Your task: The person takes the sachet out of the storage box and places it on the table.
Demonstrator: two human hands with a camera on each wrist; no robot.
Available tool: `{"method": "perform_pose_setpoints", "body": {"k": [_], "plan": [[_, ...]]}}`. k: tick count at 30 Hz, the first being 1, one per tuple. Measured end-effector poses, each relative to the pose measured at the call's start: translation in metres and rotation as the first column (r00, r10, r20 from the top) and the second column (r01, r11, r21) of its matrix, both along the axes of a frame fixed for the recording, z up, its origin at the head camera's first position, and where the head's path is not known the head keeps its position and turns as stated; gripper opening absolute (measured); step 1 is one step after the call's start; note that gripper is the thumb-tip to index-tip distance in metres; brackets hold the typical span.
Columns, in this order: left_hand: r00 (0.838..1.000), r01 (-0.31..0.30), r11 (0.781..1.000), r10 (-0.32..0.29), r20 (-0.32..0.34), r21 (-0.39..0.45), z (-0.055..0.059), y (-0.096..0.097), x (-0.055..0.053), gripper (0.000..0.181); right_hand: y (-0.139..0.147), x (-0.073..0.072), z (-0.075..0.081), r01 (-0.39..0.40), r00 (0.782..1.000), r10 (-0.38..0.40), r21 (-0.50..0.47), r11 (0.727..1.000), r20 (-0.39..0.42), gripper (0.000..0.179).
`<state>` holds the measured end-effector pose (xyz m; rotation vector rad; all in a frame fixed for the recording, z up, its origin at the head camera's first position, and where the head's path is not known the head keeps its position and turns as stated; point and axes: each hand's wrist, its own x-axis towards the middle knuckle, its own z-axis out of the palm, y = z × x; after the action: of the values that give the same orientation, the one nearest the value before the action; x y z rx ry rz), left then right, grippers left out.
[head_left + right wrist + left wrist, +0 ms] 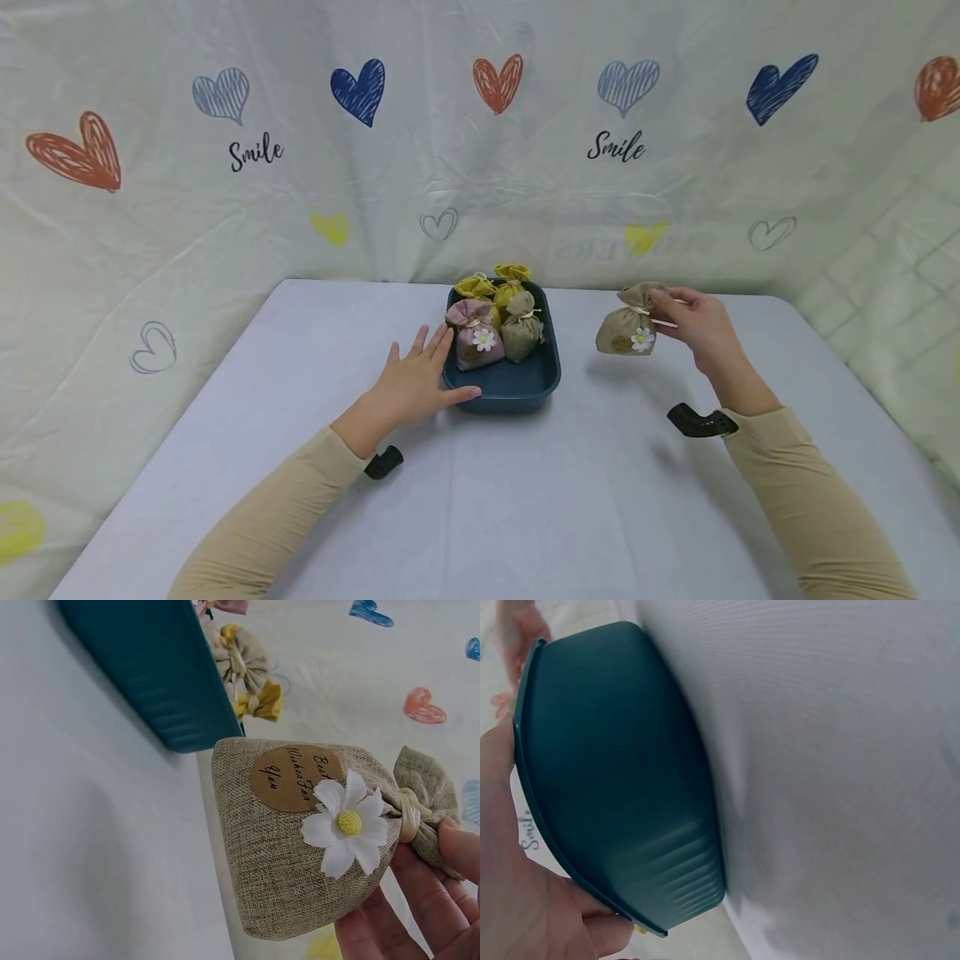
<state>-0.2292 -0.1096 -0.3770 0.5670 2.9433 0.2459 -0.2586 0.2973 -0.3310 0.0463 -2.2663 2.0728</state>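
Observation:
My right hand (696,325) pinches a beige drawstring pouch (627,325) by its gathered neck, holding it above the table to the right of the basin. In the right wrist view the pouch (300,832) shows a white flower and a round brown "Best Wishes For You" label. My left hand (416,379) rests with spread, straight fingers against the left rim of a dark teal basin (517,392); its thumb lies over the near rim. Inside the basin sit a pink pouch (474,337), another beige pouch (521,333) and two yellow pouches (513,287) behind them.
A white-covered table (525,508) carries the basin near its far edge. Behind it hangs a pale curtain (420,167) printed with hearts and "Smile". Black straps or mounts (701,421) show at both wrists.

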Motion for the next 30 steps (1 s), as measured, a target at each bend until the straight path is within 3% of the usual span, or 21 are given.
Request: {"method": "perform_pose_setpoints", "body": {"k": [14,30], "plan": [[1.000,-0.007,1.000,0.007,-0.002,-0.005,0.000,0.001,0.001,0.109,0.022,-0.003,-0.003,0.043,0.999,-0.043,0.020,0.999,0.010,0.013],[1.000,-0.014,1.000,0.014,0.005,0.002,0.000,0.001,0.000,0.110,0.047,-0.011,-0.010,0.057,0.997,-0.055,-0.032,0.998,0.057,0.023]]}}
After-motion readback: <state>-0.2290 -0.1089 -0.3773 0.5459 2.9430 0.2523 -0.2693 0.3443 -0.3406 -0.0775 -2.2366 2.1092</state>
